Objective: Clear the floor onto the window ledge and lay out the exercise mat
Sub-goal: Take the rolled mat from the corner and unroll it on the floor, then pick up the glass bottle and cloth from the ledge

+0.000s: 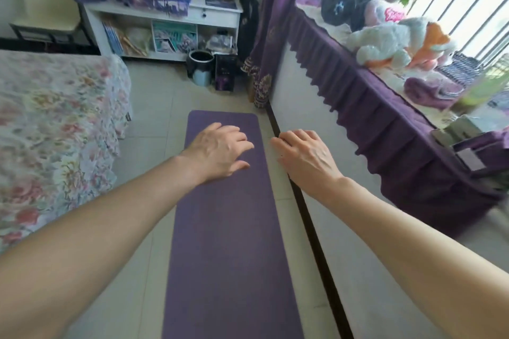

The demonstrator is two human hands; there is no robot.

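We judge the laying-out step nearly finished — the purple exercise mat [228, 228] lies flat and unrolled on the tiled floor [148, 107], between the bed [55, 124] and the wall under the window ledge [358, 85], which already carries soft toys [391, 41]. Our left hand [220, 150] hangs over the mat's far half, our right hand [305, 154] just beside its edge — fingers loosely spread, holding nothing. Next we would likely press and square the mat.
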